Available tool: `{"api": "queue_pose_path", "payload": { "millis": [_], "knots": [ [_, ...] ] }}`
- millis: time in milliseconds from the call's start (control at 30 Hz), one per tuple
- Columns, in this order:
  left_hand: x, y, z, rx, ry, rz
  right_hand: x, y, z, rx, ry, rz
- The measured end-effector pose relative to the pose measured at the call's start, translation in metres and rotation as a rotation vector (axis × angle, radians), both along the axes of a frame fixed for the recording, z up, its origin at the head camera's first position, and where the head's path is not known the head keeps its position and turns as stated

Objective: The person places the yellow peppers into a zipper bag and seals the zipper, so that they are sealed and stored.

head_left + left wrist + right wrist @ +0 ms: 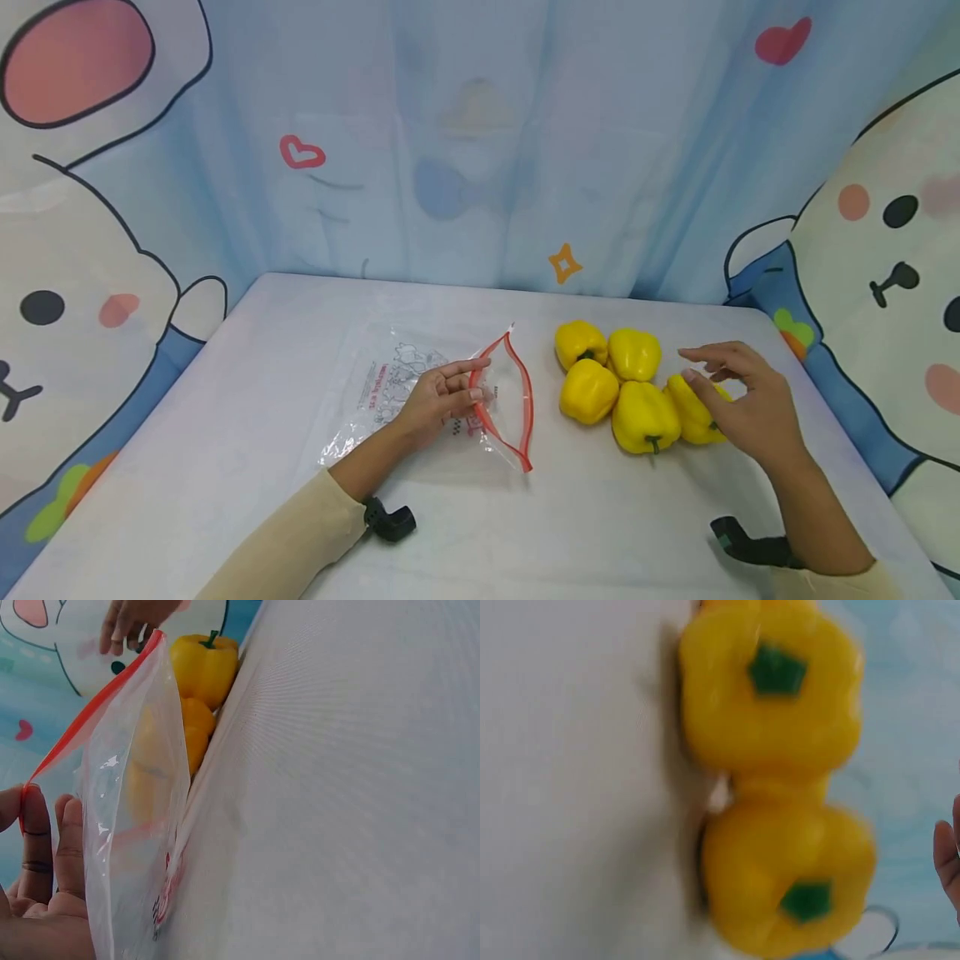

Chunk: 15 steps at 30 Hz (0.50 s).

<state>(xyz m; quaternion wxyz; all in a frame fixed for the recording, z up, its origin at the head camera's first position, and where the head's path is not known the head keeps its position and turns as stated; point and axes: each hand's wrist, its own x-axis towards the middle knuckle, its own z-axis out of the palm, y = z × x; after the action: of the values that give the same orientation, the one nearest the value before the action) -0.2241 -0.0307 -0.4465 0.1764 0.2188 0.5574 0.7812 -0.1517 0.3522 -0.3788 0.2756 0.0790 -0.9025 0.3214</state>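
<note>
My left hand [433,402] pinches the red-edged mouth of a clear plastic zip bag [397,379]. That mouth gapes towards the right, and the bag lies along the table with printed drawings on its side. In the left wrist view, thumb and finger grip the red strip [97,709]. My right hand [757,408] hovers over the rightmost yellow bell pepper [686,407], thumb and fingers apart and loosely curved, with nothing held. Two bell peppers with green stems [776,671] show blurred in the right wrist view.
Several yellow bell peppers [588,392] sit clustered right of the bag's mouth. A white cloth covers the table [525,533]. Behind it hangs a light blue curtain [480,150] with cartoon prints. Each wrist wears a black camera mount [390,521].
</note>
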Motion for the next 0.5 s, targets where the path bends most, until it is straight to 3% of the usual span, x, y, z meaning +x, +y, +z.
{"api": "queue_pose_path", "payload": {
  "millis": [167,333,500],
  "knots": [
    [0.000,0.000,0.000,-0.014,0.005,-0.009,-0.006,0.038,-0.021,-0.020,-0.033,0.080],
    [-0.001,0.000,0.000,-0.016,0.003,-0.017,-0.007,0.055,-0.033,0.004,-0.223,0.129],
    [-0.001,-0.001,0.000,-0.016,-0.005,-0.018,-0.010,0.059,-0.036,0.038,-0.404,0.150]
  ]
}}
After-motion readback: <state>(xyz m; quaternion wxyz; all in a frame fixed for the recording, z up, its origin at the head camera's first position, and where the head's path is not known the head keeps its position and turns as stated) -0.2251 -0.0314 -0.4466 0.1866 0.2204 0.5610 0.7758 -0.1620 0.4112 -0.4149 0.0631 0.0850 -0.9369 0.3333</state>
